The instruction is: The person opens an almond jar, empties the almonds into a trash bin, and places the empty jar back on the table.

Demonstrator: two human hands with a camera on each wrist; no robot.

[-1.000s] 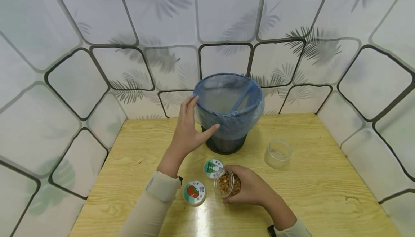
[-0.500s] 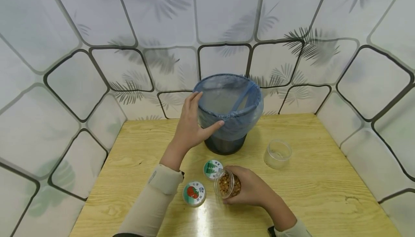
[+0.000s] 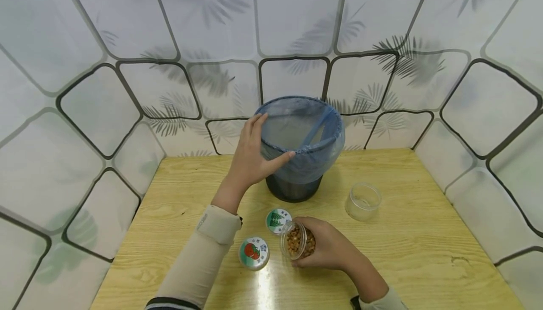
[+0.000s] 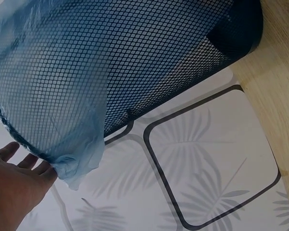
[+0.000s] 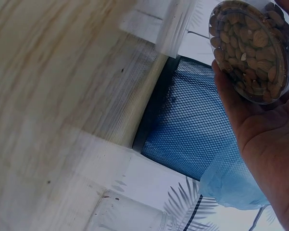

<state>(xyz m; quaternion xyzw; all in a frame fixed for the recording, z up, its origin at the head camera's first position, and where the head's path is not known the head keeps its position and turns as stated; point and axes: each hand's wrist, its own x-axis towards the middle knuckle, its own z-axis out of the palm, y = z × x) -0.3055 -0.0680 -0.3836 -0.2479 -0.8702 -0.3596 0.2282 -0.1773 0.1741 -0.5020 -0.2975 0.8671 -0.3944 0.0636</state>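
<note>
My left hand (image 3: 250, 154) is at the near left side of a dark mesh bin (image 3: 292, 190) lined with a blue plastic bag (image 3: 297, 166). Its thumb and fingers are spread, reaching the bag-covered rim. In the left wrist view, the fingertips (image 4: 43, 166) lie against the bag's folded edge. Lower down, my right hand (image 3: 326, 246) grips a clear jar (image 3: 297, 240) tilted with its mouth to the left. Almonds (image 5: 250, 48) fill the jar, seen through its bottom in the right wrist view.
A white round lid with green leaves (image 3: 277, 220) lies just left of the jar, partly overlapped by it. A tomato-printed lid (image 3: 253, 252) sits nearer. An empty clear jar (image 3: 364, 201) stands right on the wooden table (image 3: 407, 234). Patterned walls (image 3: 225, 93) rise behind and beside.
My left hand has slid slightly up and to the right along the bin's rim. The right hand and the jar of almonds have stayed in place.
</note>
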